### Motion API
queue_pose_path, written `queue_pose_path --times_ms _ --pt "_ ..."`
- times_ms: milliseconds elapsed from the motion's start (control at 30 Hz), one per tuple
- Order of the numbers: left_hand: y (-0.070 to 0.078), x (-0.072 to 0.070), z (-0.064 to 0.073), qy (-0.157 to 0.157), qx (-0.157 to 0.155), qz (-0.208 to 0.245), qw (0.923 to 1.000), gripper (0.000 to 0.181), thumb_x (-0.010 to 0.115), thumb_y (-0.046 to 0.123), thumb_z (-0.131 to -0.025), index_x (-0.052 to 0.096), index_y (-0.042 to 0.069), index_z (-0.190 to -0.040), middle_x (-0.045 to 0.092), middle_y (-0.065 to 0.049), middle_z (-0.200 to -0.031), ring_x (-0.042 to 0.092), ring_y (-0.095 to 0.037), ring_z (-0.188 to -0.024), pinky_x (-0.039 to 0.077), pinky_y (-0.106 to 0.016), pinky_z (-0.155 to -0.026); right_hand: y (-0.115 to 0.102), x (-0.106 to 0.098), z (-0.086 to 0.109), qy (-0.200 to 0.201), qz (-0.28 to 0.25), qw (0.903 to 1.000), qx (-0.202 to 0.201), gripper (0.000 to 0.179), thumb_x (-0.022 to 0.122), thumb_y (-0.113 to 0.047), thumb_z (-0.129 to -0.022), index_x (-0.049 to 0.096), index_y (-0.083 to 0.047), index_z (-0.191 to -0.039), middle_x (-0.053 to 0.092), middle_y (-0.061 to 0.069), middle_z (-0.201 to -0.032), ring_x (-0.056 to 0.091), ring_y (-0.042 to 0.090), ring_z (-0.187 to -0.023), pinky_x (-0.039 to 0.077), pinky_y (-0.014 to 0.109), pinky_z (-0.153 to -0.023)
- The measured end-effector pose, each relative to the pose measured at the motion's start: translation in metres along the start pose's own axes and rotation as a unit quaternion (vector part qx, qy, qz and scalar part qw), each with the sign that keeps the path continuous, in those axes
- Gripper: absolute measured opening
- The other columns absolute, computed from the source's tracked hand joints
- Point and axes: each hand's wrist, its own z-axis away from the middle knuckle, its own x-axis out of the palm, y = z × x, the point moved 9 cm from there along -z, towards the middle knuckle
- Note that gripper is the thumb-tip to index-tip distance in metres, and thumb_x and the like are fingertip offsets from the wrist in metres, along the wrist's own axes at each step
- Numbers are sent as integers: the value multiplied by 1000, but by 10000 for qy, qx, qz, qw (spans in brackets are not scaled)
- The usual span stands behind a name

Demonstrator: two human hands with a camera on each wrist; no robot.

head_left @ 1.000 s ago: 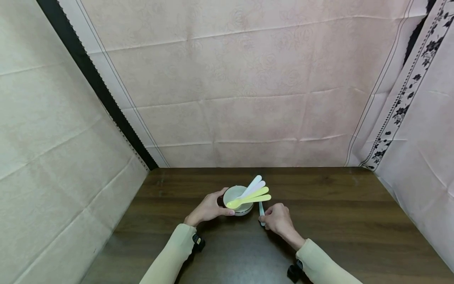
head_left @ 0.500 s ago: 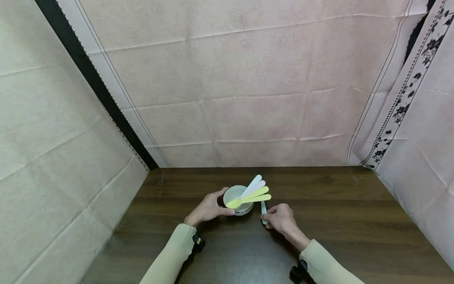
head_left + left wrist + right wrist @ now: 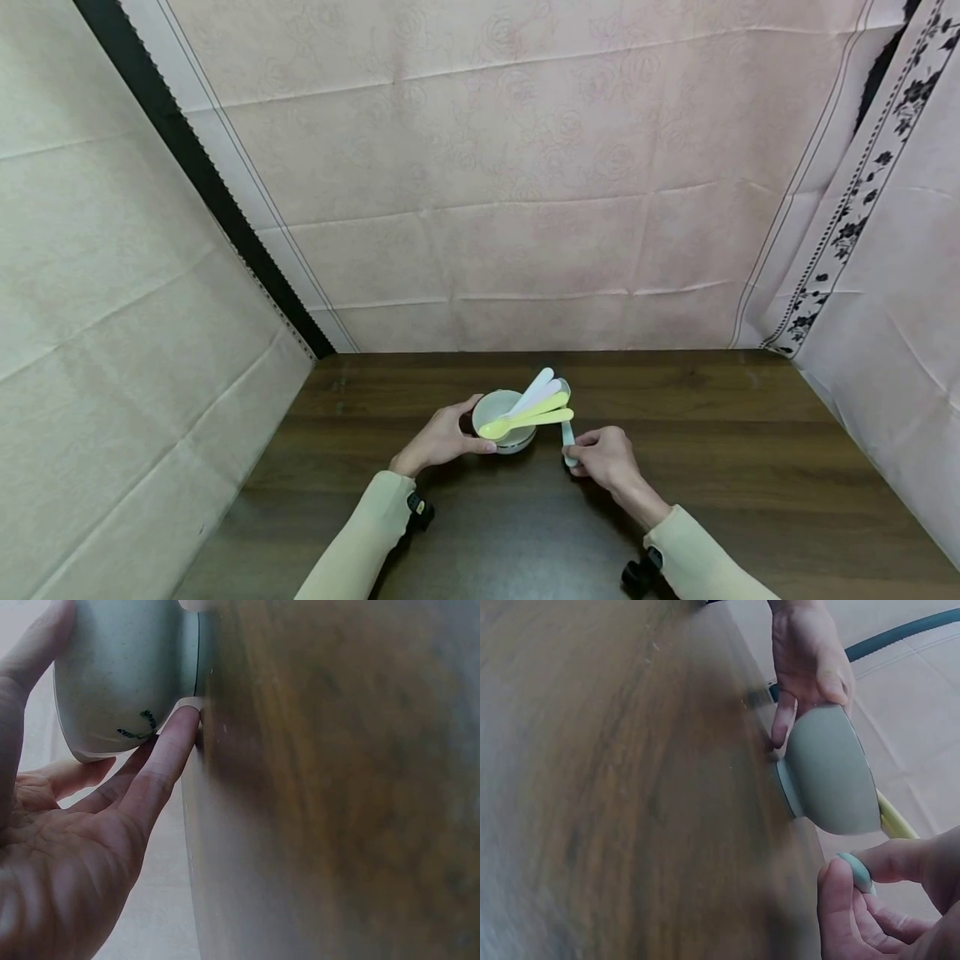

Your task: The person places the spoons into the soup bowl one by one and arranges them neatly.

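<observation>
A pale grey-green bowl (image 3: pixel 491 405) stands upright on the wooden table. My left hand (image 3: pixel 442 437) holds it from the left side, thumb near and fingers round the far wall; in the left wrist view its fingers (image 3: pixel 161 761) touch the bowl (image 3: pixel 124 675) near the foot. Several spoons (image 3: pixel 532 410), yellow, whitish and pale blue, lie fanned in the bowl, handles jutting out to the right. My right hand (image 3: pixel 606 457) pinches the handle end of a pale blue-green spoon (image 3: pixel 567 435), right of the bowl. Its head shows beyond the other handles, which cover its middle.
Brown wooden table (image 3: pixel 720 450) spreads round both hands. Pale cloth (image 3: pixel 525 167) hangs behind the table's far edge and along both sides. Dark wrist-worn devices (image 3: pixel 422 512) sit at both sleeves.
My right hand has moved a little right and away from me with the pinched spoon, so its head now shows past the other handles. The left hand and bowl have stayed put.
</observation>
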Motion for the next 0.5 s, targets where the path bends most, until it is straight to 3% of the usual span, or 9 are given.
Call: queue_pose_path --times_ms 500 --pt "0 0 1 38 -25 25 10000 105 94 42 -87 39 8 -169 53 -12 -168 50 -34 -154 41 -64 -126 -7 -23 4 133 -172 9996 -185 20 79 -3 -97 77 12 -109 81 16 -91 73 11 -65 65 28 -65"
